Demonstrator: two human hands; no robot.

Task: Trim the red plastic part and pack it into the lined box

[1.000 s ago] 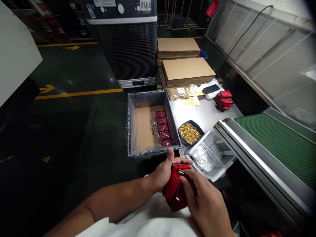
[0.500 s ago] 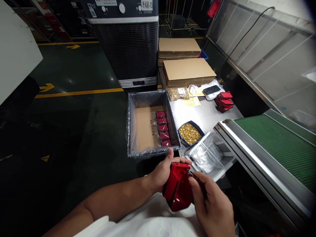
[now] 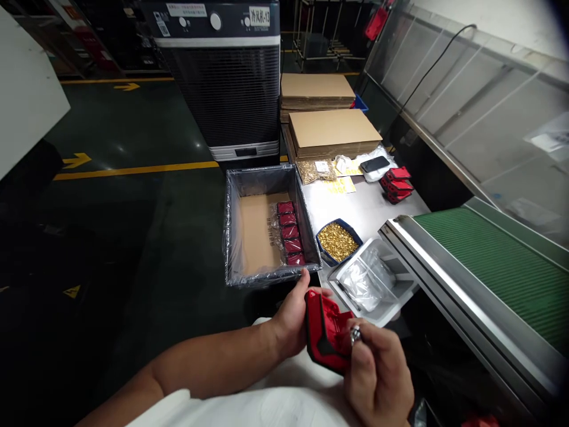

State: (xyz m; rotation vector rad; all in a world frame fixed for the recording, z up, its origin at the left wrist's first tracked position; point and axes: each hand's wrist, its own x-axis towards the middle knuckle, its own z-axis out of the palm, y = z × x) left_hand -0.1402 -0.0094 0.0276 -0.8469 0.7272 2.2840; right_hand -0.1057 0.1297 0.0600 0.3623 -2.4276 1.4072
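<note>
A red plastic housing with black edging (image 3: pixel 319 329) rests in my left hand (image 3: pixel 291 314), whose fingers wrap behind it and whose thumb points up. Its hollow inner side faces up and to the right. Between the thumb and forefinger of my right hand (image 3: pixel 377 370) is a small shiny metal piece (image 3: pixel 355 335), close to the housing's right edge; its exact kind is too small to tell. Just beyond my hands, a crate lined with clear plastic (image 3: pixel 229 237) has several wrapped dark-red pieces (image 3: pixel 288 231) along its right side.
Small gold-coloured parts (image 3: pixel 338 242) fill a blue tray beside a white bin (image 3: pixel 395 305) of clear bags. A green conveyor (image 3: pixel 480 255) runs along the right. Cardboard stacks (image 3: pixel 333 127), a phone (image 3: pixel 374 165) and stacked red-black housings (image 3: pixel 397 185) lie farther back. An air cooler (image 3: pixel 222 95) stands behind the crate.
The housing has turned in my left hand, so its side wall shows more. My right hand has shifted slightly down, and the shiny metal piece at its fingertips is now plainer to see.
</note>
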